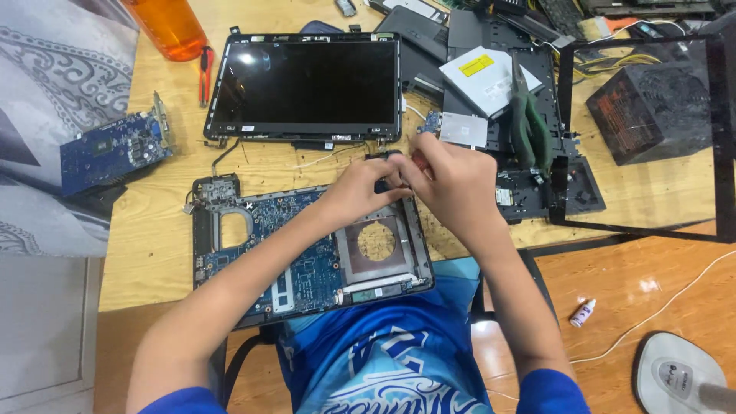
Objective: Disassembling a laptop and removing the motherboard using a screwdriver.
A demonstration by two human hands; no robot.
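Note:
An opened laptop base (pixel 230 264) with a blue motherboard (pixel 307 268) lies at the wooden table's near edge. My left hand (pixel 359 190) rests its fingers on the base's far right corner, pinching a small dark part. My right hand (pixel 454 188) is closed around a red-handled screwdriver (pixel 420 162) that points down at the same corner. Both hands touch each other there. The screwdriver's tip is hidden by my fingers.
A detached laptop screen (pixel 307 86) lies behind the base. A blue circuit card (pixel 111 149) sits at left, an orange bottle (pixel 170 27) at far left. Green-handled pliers (pixel 529 123), an optical drive (pixel 483 73), black casings and a power supply (pixel 652 107) crowd the right.

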